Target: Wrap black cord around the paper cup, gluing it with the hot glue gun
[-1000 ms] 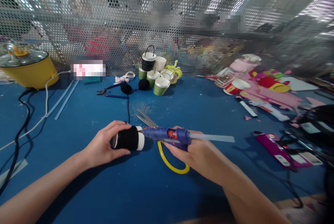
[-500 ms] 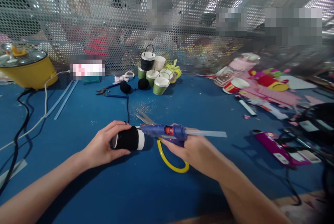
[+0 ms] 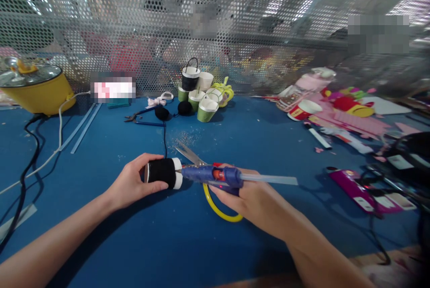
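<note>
My left hand (image 3: 139, 180) is closed round a small paper cup (image 3: 161, 175) lying on its side. Black cord is wound over most of the cup, with a white band bare at its right end. From the cup the black cord (image 3: 165, 142) runs back toward two dark balls of cord (image 3: 184, 108). My right hand (image 3: 247, 191) grips a blue glue gun (image 3: 211, 175), its nozzle at the edge of the winding. A clear glue stick (image 3: 270, 178) juts from the gun's rear. Beneath the gun lie scissors (image 3: 217, 209) with yellow handles, partly covered.
Several small green and white cups (image 3: 207, 111) and a black-wound cup with a handle (image 3: 190, 78) stand at the back. Pliers (image 3: 148, 118) lie near them. A yellow pot (image 3: 43, 91) with cables is left; a purple device (image 3: 363, 191) and craft scraps are right.
The glue gun's nozzle has shifted slightly down and now points at the winding's edge. The cup has turned a little and moved slightly left in my left hand.
</note>
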Tool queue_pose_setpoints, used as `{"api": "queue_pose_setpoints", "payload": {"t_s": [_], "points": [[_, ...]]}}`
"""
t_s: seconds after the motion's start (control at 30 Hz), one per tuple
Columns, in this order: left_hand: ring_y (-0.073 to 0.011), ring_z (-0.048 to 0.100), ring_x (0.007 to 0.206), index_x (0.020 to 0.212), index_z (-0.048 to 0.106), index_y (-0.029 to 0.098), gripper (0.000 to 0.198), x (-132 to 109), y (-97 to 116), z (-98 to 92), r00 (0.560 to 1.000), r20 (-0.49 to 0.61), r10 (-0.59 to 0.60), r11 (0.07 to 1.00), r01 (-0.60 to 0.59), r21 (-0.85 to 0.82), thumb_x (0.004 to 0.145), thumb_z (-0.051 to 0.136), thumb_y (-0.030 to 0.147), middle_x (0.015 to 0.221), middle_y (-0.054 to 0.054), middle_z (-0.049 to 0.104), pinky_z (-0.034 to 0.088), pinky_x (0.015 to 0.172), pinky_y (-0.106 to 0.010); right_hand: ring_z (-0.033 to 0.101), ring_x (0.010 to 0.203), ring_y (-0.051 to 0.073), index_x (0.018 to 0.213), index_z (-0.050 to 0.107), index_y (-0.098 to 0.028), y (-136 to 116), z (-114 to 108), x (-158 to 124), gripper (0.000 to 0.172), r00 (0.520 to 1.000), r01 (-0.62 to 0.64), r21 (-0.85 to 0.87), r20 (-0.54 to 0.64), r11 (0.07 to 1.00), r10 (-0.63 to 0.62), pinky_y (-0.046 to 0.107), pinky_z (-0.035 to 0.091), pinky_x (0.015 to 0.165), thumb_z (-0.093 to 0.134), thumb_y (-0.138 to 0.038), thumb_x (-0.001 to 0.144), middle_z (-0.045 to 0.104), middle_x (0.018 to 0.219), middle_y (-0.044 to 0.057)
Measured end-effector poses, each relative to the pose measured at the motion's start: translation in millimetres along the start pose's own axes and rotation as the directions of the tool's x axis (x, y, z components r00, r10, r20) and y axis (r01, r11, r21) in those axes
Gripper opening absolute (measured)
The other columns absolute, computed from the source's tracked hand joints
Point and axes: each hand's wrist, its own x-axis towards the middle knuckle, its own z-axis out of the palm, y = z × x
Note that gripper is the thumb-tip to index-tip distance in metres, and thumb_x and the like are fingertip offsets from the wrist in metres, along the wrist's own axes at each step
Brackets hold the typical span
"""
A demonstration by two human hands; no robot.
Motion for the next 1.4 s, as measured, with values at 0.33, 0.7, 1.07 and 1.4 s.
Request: {"api": "queue_pose_setpoints", "payload": {"t_s": [0.33,0.7,1.07,1.4], "points": [[-0.0219,0.061,0.084,0.111,0.048,0.018,0.051,-0.2,1.8,-1.3,0.997,0.01,-0.079,0.993,0.08,-0.085,0.067,0.066,0.035,0.097,-0.007,0.061,0.051,0.073,-0.038,0.05,0.047,0.012,0.082,0.066,-0.021,-4.1,-2.6,1.1,0.024,1.0,0.008,-0.034,0.007,0.999,-0.008,0.024,0.04,0.048,0.043,-0.019,0.083,0.06,0.057,0.001],[-0.0243,0.053,0.102,0.114,0.047,0.022,0.051,-3.5,3.0,-1.1,0.951,0.007,0.309,0.926,-0.303,0.226,0.068,0.068,0.031,0.11,-0.009,0.054,0.045,0.087,-0.042,0.062,0.065,0.019,0.089,0.069,-0.022,4.4,-1.5,3.4,0.024,0.973,0.214,-0.451,0.02,0.867,-0.23,0.028,0.05,0.059,0.049,-0.014,0.078,0.068,0.072,0.006],[-0.025,0.047,0.111,0.119,0.045,0.021,0.051,-8.9,0.3,1.3,0.912,0.096,0.399,0.861,-0.409,0.303,0.073,0.063,0.031,0.119,-0.012,0.05,0.043,0.092,-0.042,0.057,0.051,0.016,0.087,0.07,-0.021,4.8,-2.9,9.4,0.03,0.958,0.265,-0.505,0.044,0.822,-0.282,0.024,0.044,0.047,0.043,-0.009,0.08,0.065,0.059,0.005],[-0.0233,0.055,0.1,0.112,0.049,0.022,0.05,-3.3,1.3,1.8,0.959,-0.006,0.284,0.945,-0.279,0.171,0.067,0.068,0.032,0.108,-0.008,0.056,0.046,0.085,-0.04,0.06,0.057,0.015,0.078,0.069,-0.021,-2.7,-7.9,6.7,0.025,0.995,0.09,-0.311,-0.015,0.946,-0.099,0.024,0.049,0.053,0.045,-0.014,0.081,0.067,0.067,0.005]]}}
